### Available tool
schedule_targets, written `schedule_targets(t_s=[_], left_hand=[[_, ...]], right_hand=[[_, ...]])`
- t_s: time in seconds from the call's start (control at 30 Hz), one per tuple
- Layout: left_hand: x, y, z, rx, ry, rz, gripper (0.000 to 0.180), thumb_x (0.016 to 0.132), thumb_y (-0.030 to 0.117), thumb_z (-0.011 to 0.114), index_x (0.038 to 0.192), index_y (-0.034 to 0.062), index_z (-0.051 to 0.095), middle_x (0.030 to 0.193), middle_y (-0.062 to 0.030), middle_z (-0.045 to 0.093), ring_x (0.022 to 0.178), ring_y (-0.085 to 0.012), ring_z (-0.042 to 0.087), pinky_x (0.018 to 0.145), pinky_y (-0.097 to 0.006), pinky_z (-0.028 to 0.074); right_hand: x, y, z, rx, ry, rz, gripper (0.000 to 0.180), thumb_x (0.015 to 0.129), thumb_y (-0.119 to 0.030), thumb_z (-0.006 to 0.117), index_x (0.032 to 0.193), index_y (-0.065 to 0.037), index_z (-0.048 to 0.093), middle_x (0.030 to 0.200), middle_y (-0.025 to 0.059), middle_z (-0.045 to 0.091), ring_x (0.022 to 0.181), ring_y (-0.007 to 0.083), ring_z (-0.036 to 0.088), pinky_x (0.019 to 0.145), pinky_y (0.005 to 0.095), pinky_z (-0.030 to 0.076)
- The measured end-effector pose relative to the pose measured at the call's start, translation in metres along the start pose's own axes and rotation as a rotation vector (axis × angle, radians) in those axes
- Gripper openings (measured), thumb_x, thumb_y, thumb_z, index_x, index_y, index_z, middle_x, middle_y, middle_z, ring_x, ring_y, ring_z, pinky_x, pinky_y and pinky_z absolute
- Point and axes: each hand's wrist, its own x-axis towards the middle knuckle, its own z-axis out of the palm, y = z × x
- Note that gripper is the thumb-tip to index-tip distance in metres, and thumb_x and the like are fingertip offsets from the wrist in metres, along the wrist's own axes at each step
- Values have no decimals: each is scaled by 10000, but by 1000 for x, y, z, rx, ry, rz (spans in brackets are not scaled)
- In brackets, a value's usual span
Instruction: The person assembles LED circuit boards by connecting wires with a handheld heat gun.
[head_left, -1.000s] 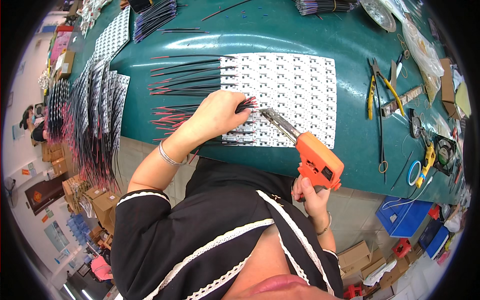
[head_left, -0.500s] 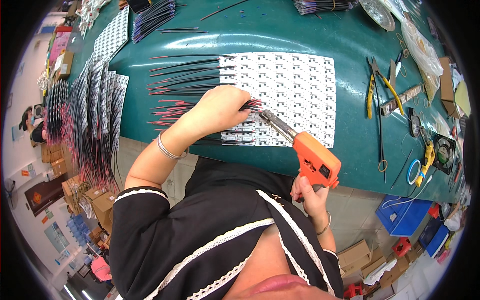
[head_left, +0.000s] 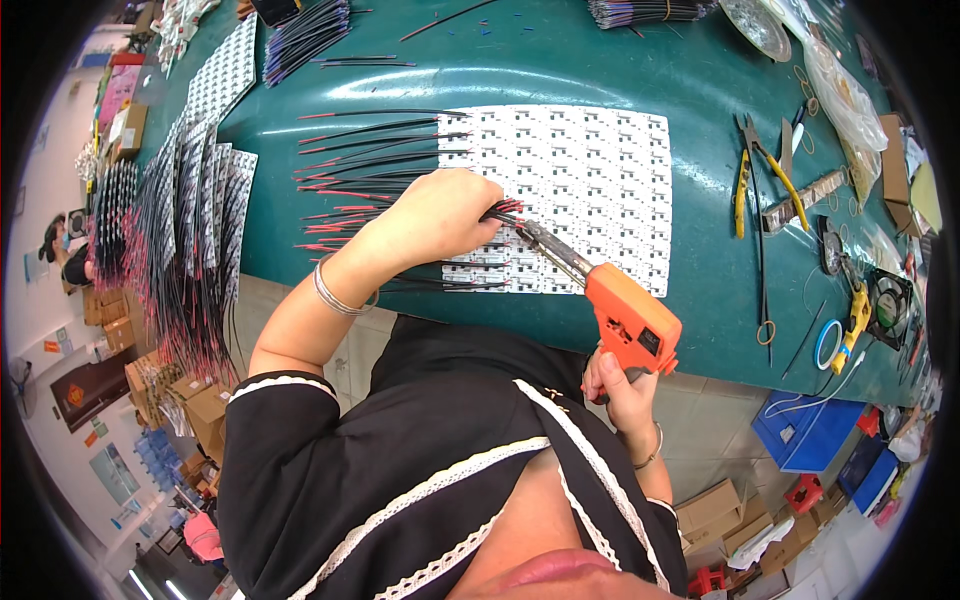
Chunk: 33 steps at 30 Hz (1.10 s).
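Note:
A white circuit board panel (head_left: 600, 180) with rows of small dark parts lies flat in front of me. Black wires (head_left: 370, 155) with red ends stretch leftward from its left columns. Closed around a bunch of such wires (head_left: 508, 207), my left hand (head_left: 445, 215) rests over the left part of the panel. My right hand (head_left: 622, 385) grips the handle of an orange soldering gun (head_left: 635, 315). The gun's metal tip points up and left, close to the wire ends at my left fingers. Whether it touches them I cannot tell.
Wired panels (head_left: 195, 200) hang over the table's left edge. Wire bundles (head_left: 305, 40) lie at the far left. To the right are yellow-handled cutters (head_left: 770, 175), a blue tape roll (head_left: 827, 343), a small fan (head_left: 887, 303) and a plastic bag (head_left: 840, 90). A blue bin (head_left: 805, 432) stands below.
Almost nothing differs. My left hand and the wires in it have shifted very slightly, while the soldering gun stays in nearly the same place.

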Motion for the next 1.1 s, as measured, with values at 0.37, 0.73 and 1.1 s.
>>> schedule_targets(t_s=[0.37,0.73,1.1], left_hand=[[0,-12,-2,-59,-31,101,181,740,153,574,781,-23,557,710,-197,572,715,-361,555,633,-404,431],[-14,-26,9,-547,234,-119,170,760,74,611,896,-16,559,685,-47,536,619,-104,450,576,-259,387],[-11,-19,-3,-527,293,-223,177,729,67,641,856,-41,580,673,-70,562,630,-90,481,581,-253,399]], right_hand=[[6,-4,-2,159,73,-111,345,852,-185,518,1068,69,431,559,31,466,418,87,443,397,212,389],[13,-11,-5,143,58,-99,396,856,-199,507,1127,65,388,544,40,411,410,113,420,397,255,377],[17,-9,0,99,53,-103,392,850,-186,518,1128,60,394,544,37,418,407,114,427,396,250,375]])
